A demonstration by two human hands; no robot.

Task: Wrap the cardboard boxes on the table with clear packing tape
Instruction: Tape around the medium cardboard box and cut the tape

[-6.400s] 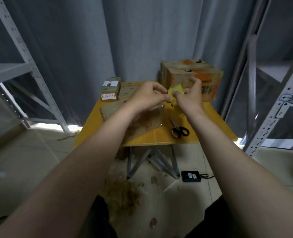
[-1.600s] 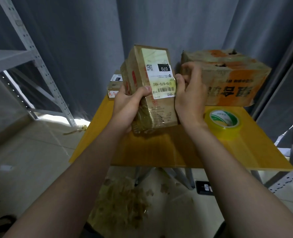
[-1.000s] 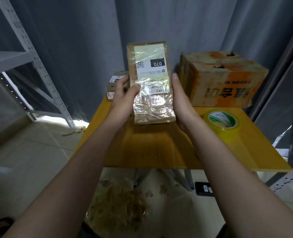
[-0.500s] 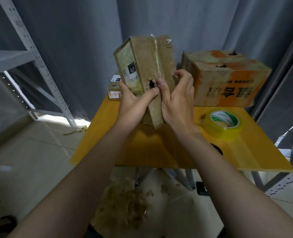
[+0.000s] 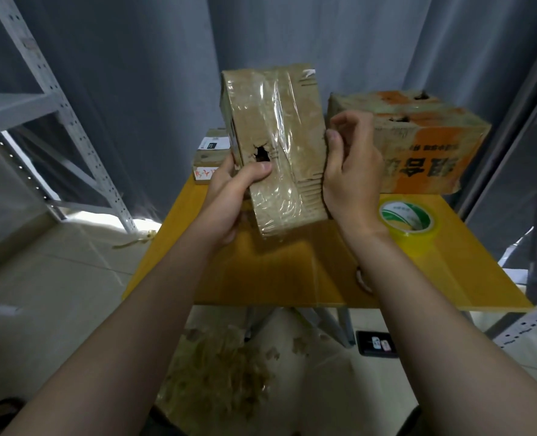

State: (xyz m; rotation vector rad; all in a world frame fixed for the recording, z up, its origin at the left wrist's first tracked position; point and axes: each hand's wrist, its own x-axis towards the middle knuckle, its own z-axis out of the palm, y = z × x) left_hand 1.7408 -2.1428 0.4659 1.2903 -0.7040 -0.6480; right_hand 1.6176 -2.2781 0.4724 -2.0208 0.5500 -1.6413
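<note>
- While a grey metal shelving rack (image 5: 56,99) is standing at the far left, two small labelled boxes (image 5: 212,152) are sitting stacked on the back-left corner of the yellow table (image 5: 261,272).
- The left hand (image 5: 229,196) is gripping the cardboard box (image 5: 279,146) by its lower left edge, with the thumb pressing just under a torn hole.
- That box is being held tilted above the table, with glossy clear tape running down its face.
- The right hand (image 5: 352,174) is clasping the box's right edge, thumb at the front and fingers curled behind.
- A large orange-printed carton (image 5: 418,143) is resting at the back right.
- A tape roll (image 5: 407,220) is lying flat just before it.
</note>
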